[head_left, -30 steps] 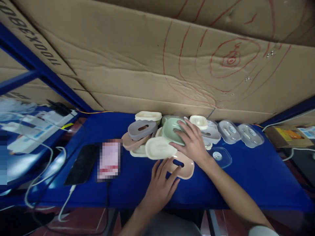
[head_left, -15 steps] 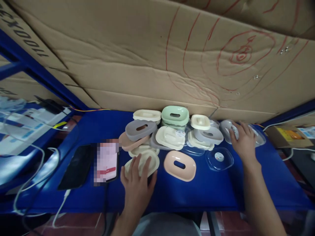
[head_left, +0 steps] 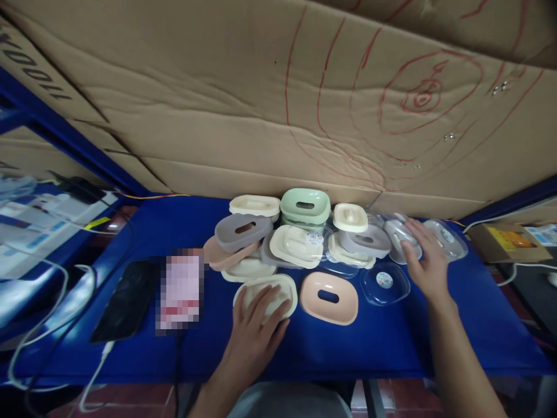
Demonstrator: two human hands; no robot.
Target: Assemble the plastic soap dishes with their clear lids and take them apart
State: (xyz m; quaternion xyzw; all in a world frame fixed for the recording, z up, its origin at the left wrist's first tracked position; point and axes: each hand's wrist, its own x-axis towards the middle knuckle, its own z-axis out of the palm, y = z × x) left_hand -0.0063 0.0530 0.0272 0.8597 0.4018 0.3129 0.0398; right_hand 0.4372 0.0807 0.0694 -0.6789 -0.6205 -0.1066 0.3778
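Presently, the left hand (head_left: 256,328) lies with spread fingers upon a cream dish (head_left: 287,290); whether it grips this dish, I cannot tell. Just right of these fingers is a peach dish (head_left: 329,312) with a slot. Farther right, the right hand (head_left: 429,264) is at a clear cover (head_left: 394,233), its hold also unclear; a labelled clear lid (head_left: 394,295) lies left of its wrist.

- Left hand (head_left: 259,319): bare, with slender fingers, joined to a bare forearm (head_left: 217,383).
- Right hand (head_left: 429,261): also bare, its forearm uncovered down to the picture's edge.
- Pale grey garment (head_left: 289,402): plain, rounded along its upper edge, below the left hand.
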